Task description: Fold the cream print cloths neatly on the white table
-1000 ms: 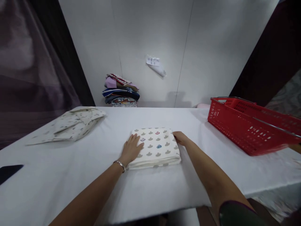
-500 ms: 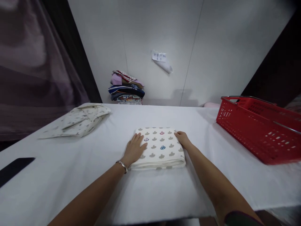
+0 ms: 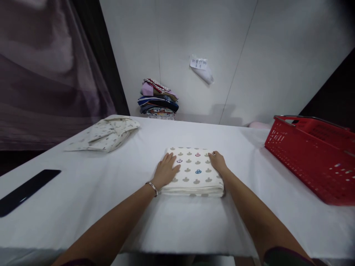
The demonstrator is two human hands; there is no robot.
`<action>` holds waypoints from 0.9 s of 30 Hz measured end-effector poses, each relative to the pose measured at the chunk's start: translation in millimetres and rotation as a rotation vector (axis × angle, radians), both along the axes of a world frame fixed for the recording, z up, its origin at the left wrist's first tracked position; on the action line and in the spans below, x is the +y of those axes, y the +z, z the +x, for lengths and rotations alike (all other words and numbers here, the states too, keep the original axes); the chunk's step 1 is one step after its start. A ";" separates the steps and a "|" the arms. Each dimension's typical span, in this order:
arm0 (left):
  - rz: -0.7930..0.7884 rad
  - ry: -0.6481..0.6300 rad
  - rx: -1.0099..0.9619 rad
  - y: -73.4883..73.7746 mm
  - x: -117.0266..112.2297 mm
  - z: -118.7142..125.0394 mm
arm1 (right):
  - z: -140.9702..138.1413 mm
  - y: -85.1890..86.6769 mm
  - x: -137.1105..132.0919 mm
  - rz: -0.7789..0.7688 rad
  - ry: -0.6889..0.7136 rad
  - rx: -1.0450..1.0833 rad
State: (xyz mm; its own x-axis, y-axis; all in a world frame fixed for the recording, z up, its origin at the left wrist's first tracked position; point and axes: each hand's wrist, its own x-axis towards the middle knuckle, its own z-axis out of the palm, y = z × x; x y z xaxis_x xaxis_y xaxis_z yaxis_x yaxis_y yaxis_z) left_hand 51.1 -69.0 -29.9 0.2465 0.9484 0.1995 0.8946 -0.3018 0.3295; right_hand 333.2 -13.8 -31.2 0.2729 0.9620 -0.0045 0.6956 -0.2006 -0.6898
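Observation:
A folded cream cloth (image 3: 194, 171) printed with small grey, red and blue shapes lies in the middle of the white table (image 3: 83, 207). My left hand (image 3: 165, 171) rests flat on the cloth's left side, fingers stretched out, a thin bracelet on the wrist. My right hand (image 3: 218, 162) lies on the cloth's right edge with its fingers spread over the fabric. Neither hand grips anything.
A second cream patterned garment (image 3: 107, 133) lies loosely folded at the table's far left. A red plastic basket (image 3: 310, 159) stands at the right. A dark flat object (image 3: 24, 190) lies at the near left edge. A stack of folded clothes (image 3: 158, 99) sits against the back wall.
The view has swung to the left, so everything sits further right in the picture. Both hands stay on the folded cloth; the right hand has shifted slightly further onto its right edge.

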 end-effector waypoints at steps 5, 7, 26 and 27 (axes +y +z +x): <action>0.003 -0.002 -0.002 0.0 0.5 0.0 | 10.0 6.1 -15.2 -0.033 0.016 -0.026; 0.007 -0.004 0.000 -0.7 1.0 -0.1 | 13.1 8.6 -29.9 -0.057 0.027 -0.011; -0.023 0.009 0.005 1.5 -0.5 1.5 | -9.7 31.3 -111.5 -0.001 0.182 -0.579; -0.020 0.010 0.003 1.1 -0.6 1.6 | -12.8 31.8 -113.6 0.069 0.218 -0.614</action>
